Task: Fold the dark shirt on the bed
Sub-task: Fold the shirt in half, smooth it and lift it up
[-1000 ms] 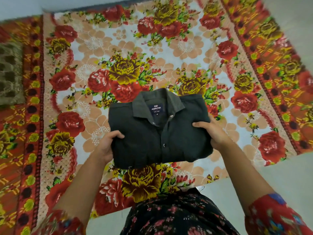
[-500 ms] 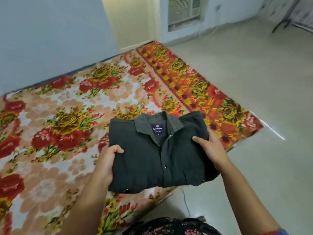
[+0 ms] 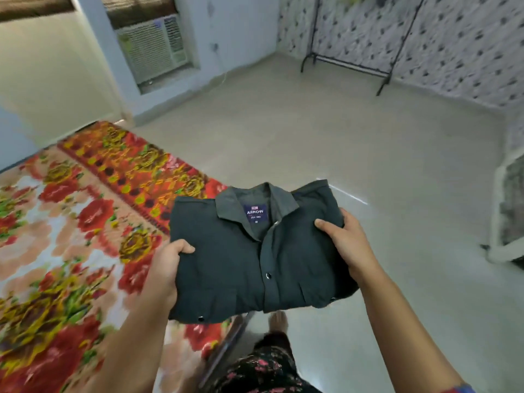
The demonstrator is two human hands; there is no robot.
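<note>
Since the dark shirt (image 3: 255,251) is already a compact, collar-up rectangle, folding looks done; the left hand (image 3: 166,268) and right hand (image 3: 344,242) each grip a side edge, holding it aloft above the bed (image 3: 71,222)'s edge.

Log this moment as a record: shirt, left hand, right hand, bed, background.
dark shirt: folded, collar and label up, held in the air
left hand: grips its left edge, thumb on top
right hand: grips its right edge, thumb on top
bed: floral cover, at left
background: air conditioner; black metal rack
</note>
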